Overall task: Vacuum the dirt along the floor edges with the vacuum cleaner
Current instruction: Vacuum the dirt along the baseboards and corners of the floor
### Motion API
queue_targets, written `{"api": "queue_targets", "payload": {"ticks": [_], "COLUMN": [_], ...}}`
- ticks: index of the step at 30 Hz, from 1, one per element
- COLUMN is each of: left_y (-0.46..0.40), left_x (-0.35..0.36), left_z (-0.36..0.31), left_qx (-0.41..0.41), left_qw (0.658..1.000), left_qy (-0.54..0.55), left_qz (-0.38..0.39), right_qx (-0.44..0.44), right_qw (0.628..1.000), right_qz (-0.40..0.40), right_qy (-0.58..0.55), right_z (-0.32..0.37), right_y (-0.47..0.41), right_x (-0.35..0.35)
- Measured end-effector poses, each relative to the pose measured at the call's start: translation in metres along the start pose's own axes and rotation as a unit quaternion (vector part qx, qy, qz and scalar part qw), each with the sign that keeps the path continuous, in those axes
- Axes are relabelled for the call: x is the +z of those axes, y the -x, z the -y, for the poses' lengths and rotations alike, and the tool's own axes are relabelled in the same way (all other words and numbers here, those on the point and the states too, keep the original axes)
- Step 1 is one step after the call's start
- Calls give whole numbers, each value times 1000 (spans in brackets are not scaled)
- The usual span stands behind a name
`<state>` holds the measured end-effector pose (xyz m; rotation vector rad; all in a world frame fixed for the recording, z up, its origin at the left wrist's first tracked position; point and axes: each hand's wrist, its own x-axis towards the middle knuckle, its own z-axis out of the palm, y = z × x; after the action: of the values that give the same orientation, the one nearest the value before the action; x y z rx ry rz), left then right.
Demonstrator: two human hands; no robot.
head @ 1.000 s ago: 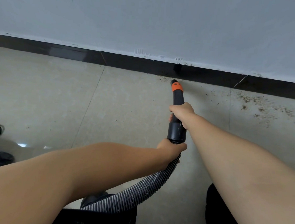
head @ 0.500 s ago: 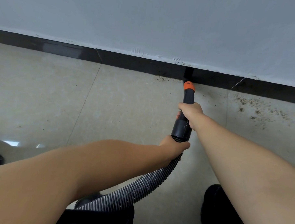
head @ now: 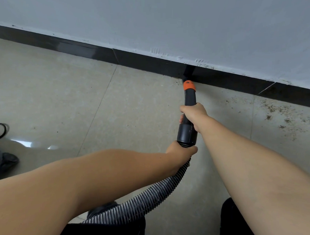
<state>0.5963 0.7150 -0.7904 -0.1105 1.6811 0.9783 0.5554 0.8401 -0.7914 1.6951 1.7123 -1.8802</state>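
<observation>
Hands, right (head: 193, 115) and left (head: 180, 151), both wrapped tight round vacuum nozzle (head: 189, 103), orange tip (head: 188, 85) against baseboard (head: 144, 63)

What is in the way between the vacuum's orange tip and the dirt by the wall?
Nothing visible. The orange nozzle tip sits at the black baseboard, and only bare floor tile lies between it and the dirt patch to its right.
</observation>
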Motion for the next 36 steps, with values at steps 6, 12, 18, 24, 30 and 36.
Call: {"api": "queue_targets", "payload": {"ticks": [6, 12, 18, 24, 30, 36], "left_y": [-2, -2, -3, 2, 10, 11], "left_x": [-8, -23, -29, -9, 8, -6], "left_z": [-1, -5, -8, -5, -6, -9], "left_qx": [3, 7, 5, -5, -2, 2], "left_qw": [1000, 998, 997, 1000, 999, 999], "left_qy": [22, 47, 60, 24, 6, 34], "left_qz": [-19, -44, -42, 4, 44, 22], "right_qx": [-11, -25, -25, -7, 10, -11], "right_qw": [999, 997, 996, 998, 999, 996], "right_qz": [24, 56, 64, 28, 4, 8], "right_qy": [26, 45, 54, 52, 41, 84], "right_z": [7, 18, 25, 12, 5, 13], "right_y": [-2, -4, -2, 4, 8, 8], "right_x": [15, 35, 43, 13, -15, 6]}}
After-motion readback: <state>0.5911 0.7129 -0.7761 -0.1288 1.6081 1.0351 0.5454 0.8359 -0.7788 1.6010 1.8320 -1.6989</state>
